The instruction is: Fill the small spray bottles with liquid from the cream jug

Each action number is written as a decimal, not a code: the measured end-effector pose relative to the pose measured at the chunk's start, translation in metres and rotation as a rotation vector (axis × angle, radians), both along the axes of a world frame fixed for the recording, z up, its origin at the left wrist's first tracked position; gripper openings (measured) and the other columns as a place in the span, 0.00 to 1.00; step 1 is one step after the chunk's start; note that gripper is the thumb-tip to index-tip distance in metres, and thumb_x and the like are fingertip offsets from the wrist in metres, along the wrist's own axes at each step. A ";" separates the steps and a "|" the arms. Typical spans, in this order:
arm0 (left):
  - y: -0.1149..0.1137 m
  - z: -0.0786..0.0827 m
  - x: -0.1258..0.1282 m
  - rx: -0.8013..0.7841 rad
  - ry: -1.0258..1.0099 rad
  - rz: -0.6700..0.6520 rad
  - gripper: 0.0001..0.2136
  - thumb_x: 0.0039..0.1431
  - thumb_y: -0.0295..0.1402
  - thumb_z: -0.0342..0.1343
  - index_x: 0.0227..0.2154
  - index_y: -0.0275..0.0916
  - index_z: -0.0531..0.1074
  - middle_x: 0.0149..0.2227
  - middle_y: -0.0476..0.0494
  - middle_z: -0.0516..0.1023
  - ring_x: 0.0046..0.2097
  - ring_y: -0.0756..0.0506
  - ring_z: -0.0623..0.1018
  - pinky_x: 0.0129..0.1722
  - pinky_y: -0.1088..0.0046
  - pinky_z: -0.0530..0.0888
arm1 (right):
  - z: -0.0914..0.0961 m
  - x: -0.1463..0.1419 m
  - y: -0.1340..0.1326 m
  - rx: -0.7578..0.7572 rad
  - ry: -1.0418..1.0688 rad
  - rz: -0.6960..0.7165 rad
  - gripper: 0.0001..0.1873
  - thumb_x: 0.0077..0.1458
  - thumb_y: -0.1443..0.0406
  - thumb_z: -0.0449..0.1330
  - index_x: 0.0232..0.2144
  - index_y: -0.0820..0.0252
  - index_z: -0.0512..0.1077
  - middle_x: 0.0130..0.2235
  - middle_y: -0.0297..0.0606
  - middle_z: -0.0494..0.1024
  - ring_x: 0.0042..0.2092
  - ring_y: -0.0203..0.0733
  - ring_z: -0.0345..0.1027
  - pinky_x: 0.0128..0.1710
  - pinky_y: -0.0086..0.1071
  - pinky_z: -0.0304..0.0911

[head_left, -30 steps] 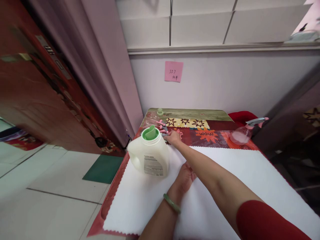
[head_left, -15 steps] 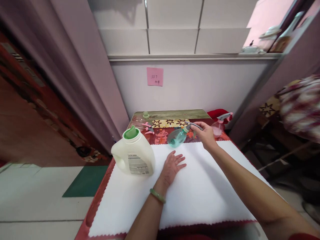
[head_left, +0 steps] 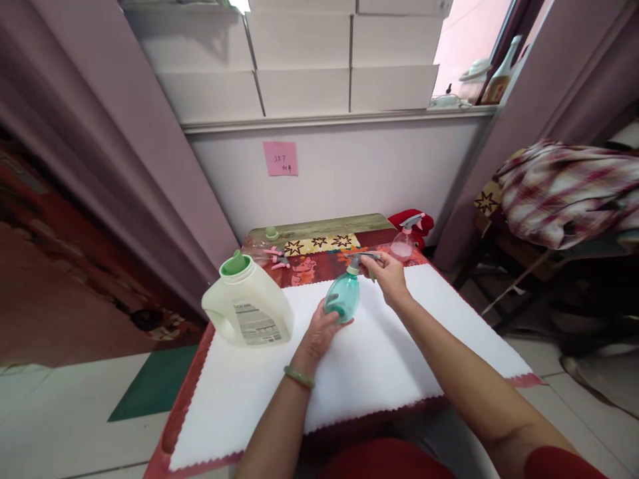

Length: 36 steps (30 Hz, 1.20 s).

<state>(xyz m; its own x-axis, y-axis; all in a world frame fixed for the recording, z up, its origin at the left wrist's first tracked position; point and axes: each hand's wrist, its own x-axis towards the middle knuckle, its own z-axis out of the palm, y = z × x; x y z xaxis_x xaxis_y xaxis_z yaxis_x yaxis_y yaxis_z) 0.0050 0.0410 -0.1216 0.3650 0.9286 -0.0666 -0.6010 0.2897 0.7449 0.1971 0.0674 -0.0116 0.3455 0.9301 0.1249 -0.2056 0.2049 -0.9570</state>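
Observation:
A small teal spray bottle [head_left: 343, 295] with a grey trigger head is held upright over the white cloth [head_left: 349, 359]. My left hand [head_left: 319, 330] cups the bottle's base with curled fingers; a green bangle is on that wrist. My right hand [head_left: 387, 273] grips the grey spray head at the top. A large cream detergent jug [head_left: 248, 308] with a green cap stands on the cloth's left side, apart from both hands.
A pink spray bottle [head_left: 403, 243] stands at the table's far right corner. Pink and grey spray heads and a clear bottle [head_left: 272, 254] lie at the far left. A pink note is on the wall. Plaid cloth covers a chair to the right.
My right hand brought the teal spray bottle nearer and upright. My left hand lifted off the cloth and closed round the bottle's base. The view swung right.

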 end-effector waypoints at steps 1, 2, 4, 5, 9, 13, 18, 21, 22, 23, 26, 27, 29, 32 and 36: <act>0.000 0.000 -0.001 0.001 -0.005 0.002 0.26 0.48 0.31 0.70 0.52 0.40 0.72 0.48 0.40 0.76 0.48 0.40 0.77 0.49 0.54 0.76 | -0.004 -0.001 -0.004 0.027 0.027 0.027 0.31 0.40 0.51 0.75 0.44 0.59 0.74 0.32 0.36 0.83 0.31 0.42 0.76 0.34 0.35 0.71; 0.000 -0.001 -0.001 0.002 -0.011 0.005 0.25 0.49 0.32 0.69 0.52 0.41 0.72 0.47 0.40 0.76 0.47 0.41 0.77 0.47 0.58 0.76 | -0.010 -0.003 -0.007 0.051 0.046 0.047 0.34 0.40 0.51 0.75 0.47 0.58 0.73 0.36 0.37 0.84 0.35 0.43 0.78 0.39 0.37 0.72; 0.001 -0.001 -0.001 0.009 -0.025 0.011 0.25 0.50 0.32 0.69 0.52 0.41 0.72 0.47 0.41 0.77 0.45 0.43 0.77 0.43 0.64 0.75 | -0.023 -0.009 -0.014 0.055 0.051 0.070 0.37 0.38 0.53 0.76 0.49 0.57 0.72 0.43 0.40 0.84 0.44 0.47 0.78 0.47 0.40 0.71; 0.001 -0.001 -0.001 0.014 -0.031 0.009 0.25 0.50 0.32 0.69 0.52 0.41 0.73 0.48 0.41 0.77 0.45 0.44 0.77 0.42 0.66 0.74 | -0.030 -0.013 -0.016 0.032 0.048 0.071 0.37 0.36 0.53 0.77 0.48 0.57 0.73 0.45 0.42 0.83 0.48 0.49 0.77 0.50 0.42 0.70; 0.003 -0.002 0.000 0.031 -0.063 0.000 0.25 0.50 0.31 0.68 0.52 0.41 0.74 0.50 0.40 0.78 0.45 0.44 0.77 0.41 0.67 0.73 | -0.043 -0.028 -0.017 -0.050 0.109 0.063 0.32 0.40 0.50 0.74 0.46 0.57 0.75 0.50 0.44 0.82 0.54 0.53 0.74 0.54 0.45 0.68; 0.003 -0.002 0.001 0.019 -0.106 -0.002 0.21 0.54 0.36 0.65 0.52 0.41 0.75 0.54 0.39 0.77 0.51 0.40 0.76 0.50 0.60 0.72 | -0.042 -0.034 -0.013 0.051 0.133 0.136 0.28 0.45 0.50 0.72 0.45 0.58 0.76 0.51 0.43 0.82 0.56 0.53 0.73 0.58 0.45 0.66; 0.002 -0.001 -0.003 -0.018 -0.128 -0.057 0.21 0.57 0.40 0.62 0.52 0.37 0.76 0.52 0.35 0.79 0.52 0.35 0.78 0.57 0.48 0.69 | -0.047 -0.037 -0.015 0.147 0.054 0.213 0.29 0.46 0.53 0.73 0.50 0.55 0.75 0.54 0.42 0.80 0.57 0.53 0.72 0.58 0.45 0.66; 0.000 0.001 -0.004 -0.032 -0.104 -0.110 0.23 0.58 0.42 0.61 0.53 0.33 0.75 0.50 0.31 0.79 0.48 0.33 0.80 0.54 0.43 0.70 | -0.046 -0.037 -0.013 0.134 -0.024 0.097 0.23 0.52 0.49 0.68 0.44 0.57 0.78 0.47 0.43 0.83 0.52 0.52 0.75 0.53 0.43 0.69; 0.000 0.001 -0.004 -0.033 -0.099 -0.120 0.24 0.58 0.43 0.61 0.53 0.33 0.75 0.50 0.30 0.79 0.47 0.33 0.80 0.54 0.43 0.71 | -0.044 -0.037 -0.011 0.125 -0.047 0.075 0.22 0.53 0.48 0.66 0.42 0.58 0.79 0.45 0.44 0.84 0.49 0.52 0.76 0.50 0.42 0.69; 0.000 0.001 -0.004 -0.030 -0.096 -0.123 0.24 0.58 0.44 0.61 0.53 0.34 0.74 0.51 0.31 0.79 0.47 0.33 0.80 0.53 0.43 0.71 | -0.043 -0.037 -0.010 0.115 -0.065 0.057 0.22 0.54 0.48 0.65 0.41 0.58 0.79 0.43 0.44 0.84 0.46 0.51 0.77 0.48 0.42 0.70; -0.001 0.002 -0.001 -0.003 -0.096 -0.088 0.28 0.52 0.45 0.68 0.54 0.40 0.73 0.57 0.34 0.76 0.53 0.34 0.77 0.54 0.45 0.72 | -0.041 -0.039 -0.006 0.094 -0.102 -0.038 0.23 0.54 0.47 0.65 0.40 0.59 0.78 0.39 0.43 0.84 0.42 0.49 0.77 0.45 0.40 0.69; 0.000 0.002 0.000 0.006 -0.092 -0.068 0.29 0.49 0.42 0.70 0.55 0.43 0.72 0.58 0.37 0.75 0.55 0.35 0.76 0.54 0.47 0.72 | -0.041 -0.040 -0.005 0.091 -0.115 -0.083 0.23 0.53 0.47 0.65 0.40 0.60 0.78 0.38 0.43 0.84 0.42 0.48 0.76 0.45 0.39 0.69; 0.000 0.001 0.001 0.015 -0.077 -0.031 0.32 0.45 0.33 0.73 0.55 0.46 0.70 0.58 0.40 0.74 0.56 0.37 0.75 0.54 0.52 0.73 | -0.043 -0.043 -0.004 0.077 -0.139 -0.144 0.23 0.51 0.47 0.66 0.38 0.60 0.78 0.39 0.42 0.84 0.40 0.47 0.75 0.44 0.38 0.69; 0.000 0.000 0.001 0.004 -0.053 -0.008 0.31 0.47 0.30 0.71 0.55 0.46 0.69 0.53 0.40 0.77 0.51 0.39 0.78 0.48 0.59 0.75 | -0.044 -0.046 -0.003 0.029 -0.107 -0.143 0.25 0.48 0.46 0.67 0.37 0.60 0.78 0.36 0.40 0.83 0.36 0.43 0.73 0.39 0.35 0.68; 0.002 0.001 0.001 -0.013 -0.050 -0.019 0.26 0.52 0.40 0.67 0.53 0.40 0.71 0.44 0.39 0.80 0.41 0.41 0.81 0.40 0.63 0.75 | -0.037 -0.045 -0.008 -0.001 -0.045 -0.070 0.24 0.47 0.46 0.68 0.36 0.59 0.78 0.33 0.38 0.82 0.34 0.42 0.71 0.35 0.34 0.67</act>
<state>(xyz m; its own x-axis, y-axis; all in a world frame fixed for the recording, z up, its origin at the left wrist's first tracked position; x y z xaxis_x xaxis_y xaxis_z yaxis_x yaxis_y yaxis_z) 0.0062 0.0427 -0.1207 0.3854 0.9208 -0.0601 -0.6321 0.3108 0.7098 0.1516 0.0597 -0.0481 0.4037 0.9039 0.1411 -0.1478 0.2167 -0.9650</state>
